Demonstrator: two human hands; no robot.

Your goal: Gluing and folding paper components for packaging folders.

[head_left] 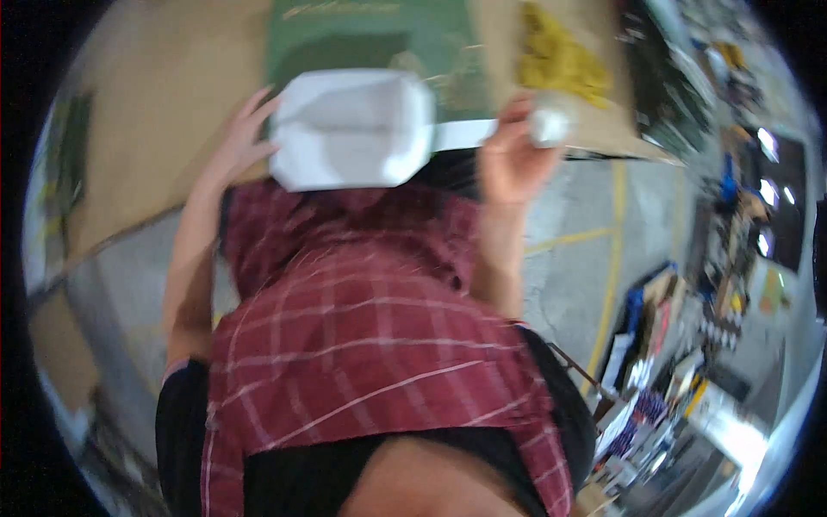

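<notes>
A white, shallow box-like tray [351,129] with cut-off corners sits at the table's near edge, in front of my apron. My left hand [241,145] grips its left side, with the thumb and fingers at the rim. Off to the right, my right hand [515,155] is closed around a pale white object with a rounded end [550,127]; motion blur hides its exact kind. Behind the tray lies a flat dark-green printed sheet or box [379,39], partly covered by the tray.
Brown cardboard [164,95] covers the tabletop. A crumpled yellow piece [560,56] lies at the back right, near a dark, shiny plastic-wrapped stack [668,82]. Yellow lines mark the grey floor [573,202]. Boxes and loose goods [655,327] stand farther right.
</notes>
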